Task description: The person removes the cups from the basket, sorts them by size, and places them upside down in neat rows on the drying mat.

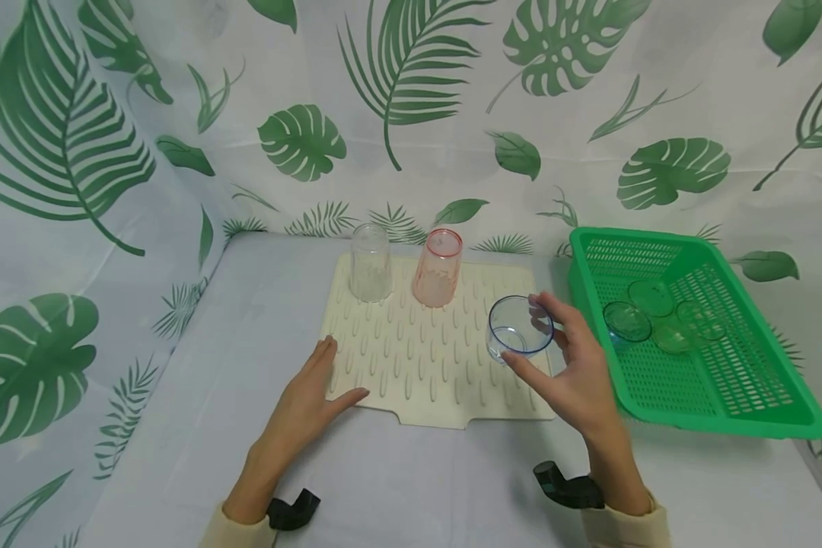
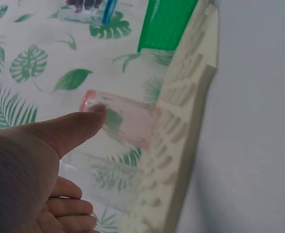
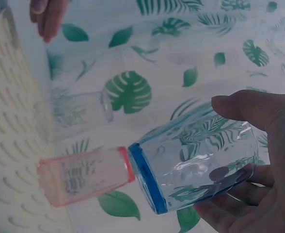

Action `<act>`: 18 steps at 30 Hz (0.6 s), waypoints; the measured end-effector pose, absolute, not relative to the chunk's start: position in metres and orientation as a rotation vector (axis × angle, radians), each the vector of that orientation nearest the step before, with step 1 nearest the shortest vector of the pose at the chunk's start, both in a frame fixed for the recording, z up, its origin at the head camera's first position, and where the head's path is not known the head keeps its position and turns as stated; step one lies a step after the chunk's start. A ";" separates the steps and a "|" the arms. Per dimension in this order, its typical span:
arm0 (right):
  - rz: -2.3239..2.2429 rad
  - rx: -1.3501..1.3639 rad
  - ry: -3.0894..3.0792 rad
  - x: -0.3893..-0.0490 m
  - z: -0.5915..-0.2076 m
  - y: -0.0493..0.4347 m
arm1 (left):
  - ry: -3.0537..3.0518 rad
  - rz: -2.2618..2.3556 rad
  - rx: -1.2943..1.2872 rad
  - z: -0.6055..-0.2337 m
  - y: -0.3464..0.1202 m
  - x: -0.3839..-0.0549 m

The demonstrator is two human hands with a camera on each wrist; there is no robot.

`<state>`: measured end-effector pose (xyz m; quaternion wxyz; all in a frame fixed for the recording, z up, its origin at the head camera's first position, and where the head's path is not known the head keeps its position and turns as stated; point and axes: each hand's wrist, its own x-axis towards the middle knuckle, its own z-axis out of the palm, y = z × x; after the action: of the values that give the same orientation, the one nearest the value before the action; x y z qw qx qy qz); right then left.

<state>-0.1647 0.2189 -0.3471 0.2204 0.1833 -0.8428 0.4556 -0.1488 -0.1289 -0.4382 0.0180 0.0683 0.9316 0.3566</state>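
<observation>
My right hand [image 1: 578, 373] grips a clear drinking glass [image 3: 196, 160] with a blue tint between thumb and fingers near its rim. The glass is over the right part of a cream drying mat [image 1: 411, 365], its rim facing up and its thick blue base toward the mat. At the mat's left edge is my left hand [image 1: 301, 403], fingers extended and thumb spread, holding nothing. A clear glass [image 1: 371, 266] and a pink glass [image 1: 438, 270] stand side by side along the back of the mat, the pink one with its narrower end up.
To the right stands a green plastic basket [image 1: 719, 411] with slotted walls, with several tinted glasses [image 1: 626, 323] inside. A leaf-patterned sheet [image 1: 445, 144] hangs behind the table and on its left. The tabletop [image 1: 411, 487] is covered in pale cloth.
</observation>
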 end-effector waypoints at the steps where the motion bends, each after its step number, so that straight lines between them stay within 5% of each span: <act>1: 1.259 0.512 -2.342 -0.164 -0.347 0.218 | 2.884 1.126 0.228 -0.434 -0.126 -0.150; 18: 1.241 0.723 -2.522 -0.154 -0.351 0.196 | 2.688 1.300 0.583 -0.380 -0.083 -0.153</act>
<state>-0.1540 0.1960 -0.3515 0.1195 0.2475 -0.8627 0.4245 -0.1535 -0.0828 -0.3805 0.0498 0.1916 0.8824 0.4268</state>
